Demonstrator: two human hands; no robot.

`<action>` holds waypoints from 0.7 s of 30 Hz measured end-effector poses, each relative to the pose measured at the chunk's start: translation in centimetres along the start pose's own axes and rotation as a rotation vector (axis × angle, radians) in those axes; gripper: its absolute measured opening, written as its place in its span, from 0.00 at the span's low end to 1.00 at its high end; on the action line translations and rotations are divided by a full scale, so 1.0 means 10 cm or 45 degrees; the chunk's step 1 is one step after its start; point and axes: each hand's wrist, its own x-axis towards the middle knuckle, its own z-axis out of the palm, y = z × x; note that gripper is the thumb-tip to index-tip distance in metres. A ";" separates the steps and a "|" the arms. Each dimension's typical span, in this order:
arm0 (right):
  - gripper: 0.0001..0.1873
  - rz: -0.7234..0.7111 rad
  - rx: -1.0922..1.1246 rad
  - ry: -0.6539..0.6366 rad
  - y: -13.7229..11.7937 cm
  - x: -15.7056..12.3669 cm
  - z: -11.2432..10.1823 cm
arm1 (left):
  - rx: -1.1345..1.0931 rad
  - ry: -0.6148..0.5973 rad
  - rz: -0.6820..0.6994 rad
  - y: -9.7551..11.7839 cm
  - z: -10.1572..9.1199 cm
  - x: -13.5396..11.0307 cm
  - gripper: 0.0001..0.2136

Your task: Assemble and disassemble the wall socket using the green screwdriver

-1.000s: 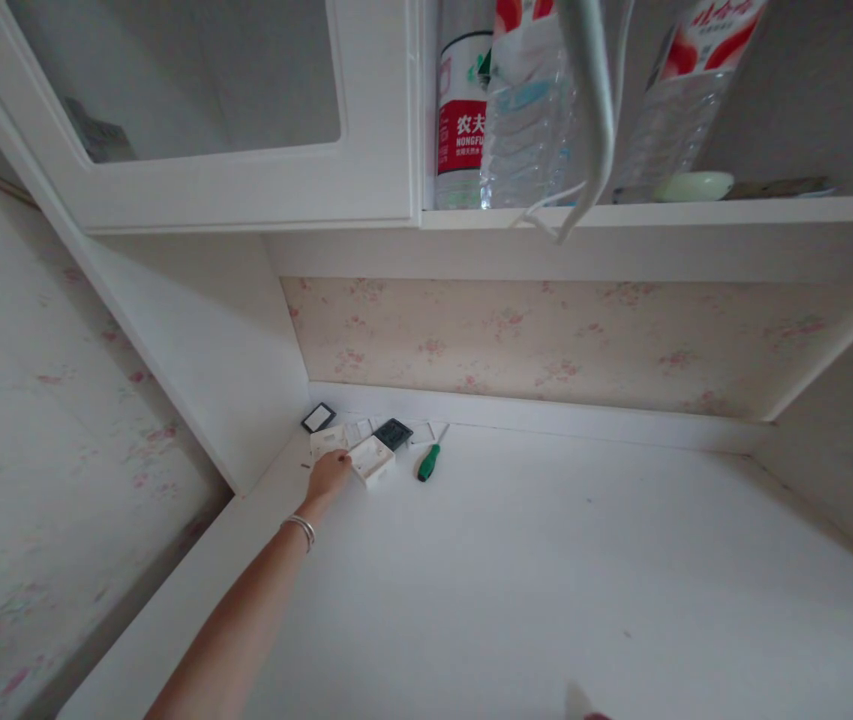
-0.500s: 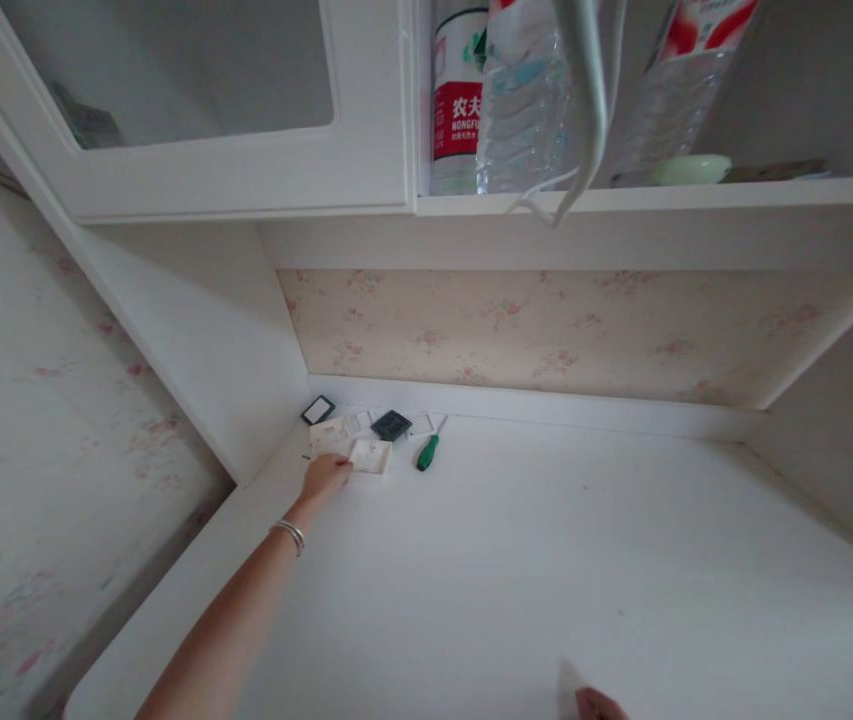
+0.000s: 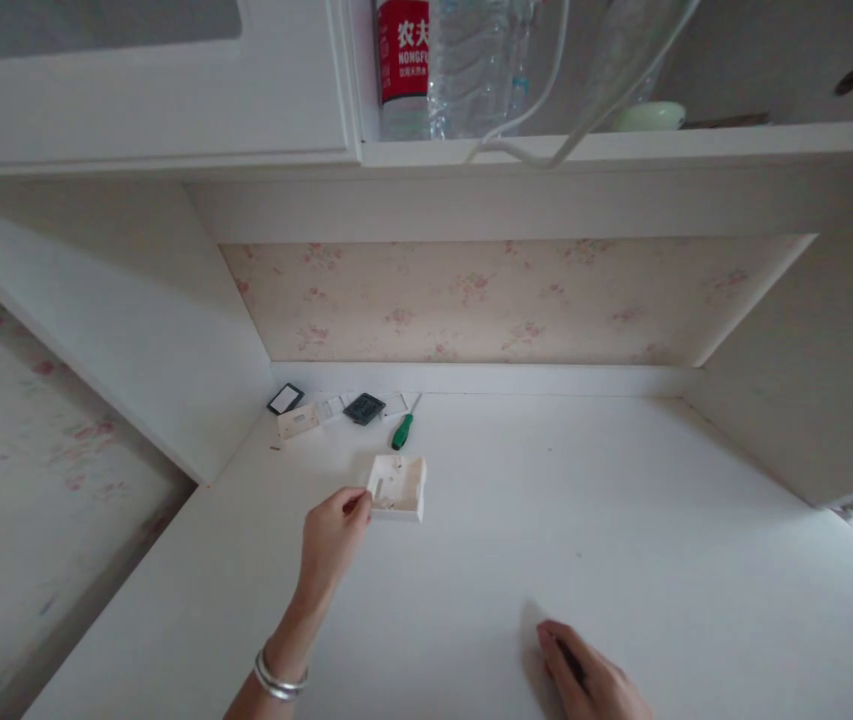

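Note:
My left hand point(image 3: 332, 535) pinches the near left edge of a white square plastic box point(image 3: 397, 487), open side up, on the white desk point(image 3: 621, 520). A silver bracelet sits on that wrist. My right hand point(image 3: 591, 680) rests low on the desk at the bottom edge, fingers lying flat, with nothing seen in them. At the back left corner lie a green-handled screwdriver point(image 3: 403, 430), a dark square part point(image 3: 364, 408), a white plate point(image 3: 298, 421) and a black-framed square piece point(image 3: 286, 398).
A shelf point(image 3: 621, 145) above holds water bottles point(image 3: 463, 65), one with a red label, and a pale green dish point(image 3: 649, 117). A white cable point(image 3: 546, 140) hangs down from it. Floral wallpaper backs the desk; white side panels close it in left and right.
My left hand has pulled the white box from the back corner toward me, to the middle of the desk. My right hand has come further into view. The view has tilted down.

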 end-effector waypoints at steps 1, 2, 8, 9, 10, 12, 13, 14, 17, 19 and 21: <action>0.22 -0.020 0.059 0.018 -0.06 0.00 0.01 | -0.034 -0.017 0.008 0.05 0.11 -0.11 0.13; 0.23 -0.058 0.134 0.006 -0.12 0.01 0.02 | -0.053 -0.034 0.017 0.09 0.22 -0.21 0.13; 0.26 -0.169 0.489 0.022 -0.36 0.15 0.04 | -0.025 -0.152 0.118 0.26 0.75 -0.65 0.12; 0.26 -0.192 0.492 0.021 -0.38 0.18 0.03 | -0.022 -0.168 0.129 0.27 0.81 -0.70 0.12; 0.27 -0.209 0.488 0.016 -0.39 0.21 0.04 | -0.021 -0.180 0.139 0.26 0.87 -0.73 0.12; 0.28 -0.237 0.479 -0.003 -0.42 0.27 0.05 | -0.025 -0.195 0.156 0.24 0.95 -0.78 0.12; 0.28 -0.252 0.475 -0.009 -0.42 0.30 0.06 | -0.033 -0.205 0.162 0.23 0.99 -0.80 0.12; 0.27 -0.266 0.469 -0.010 -0.42 0.32 0.07 | -0.045 -0.216 0.167 0.22 1.01 -0.81 0.12; 0.27 -0.279 0.417 0.022 -0.41 0.38 0.11 | -0.073 -0.236 0.181 0.21 1.07 -0.83 0.12; 0.26 -0.284 0.361 0.059 -0.40 0.41 0.12 | -0.077 -0.233 0.195 0.22 1.09 -0.83 0.13; 0.25 -0.302 0.311 0.092 -0.38 0.43 0.12 | -0.076 -0.234 0.215 0.23 1.10 -0.83 0.13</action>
